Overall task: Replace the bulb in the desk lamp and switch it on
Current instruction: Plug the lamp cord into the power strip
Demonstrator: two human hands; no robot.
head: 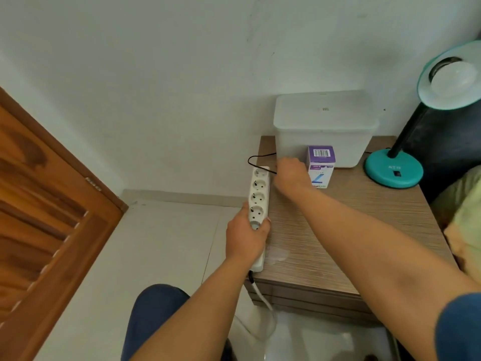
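**Head view: both hands at the power strip**

Head view. White power strip [258, 214] along the left edge of the wooden table [351, 220]. Left hand [246, 237] wrapped around the strip's near half, fingers closed on it. Right hand [291, 173] curled at the strip's far end, where the black cord [256, 158] loops; whether holding a plug, cannot tell. Just right of the strip's far end, purple-and-white bulb box [320, 165], upright against a white lidded bin [324, 126]. Well right of the strip, teal desk lamp [394, 169], white bulb [453, 79] seated in its shade.
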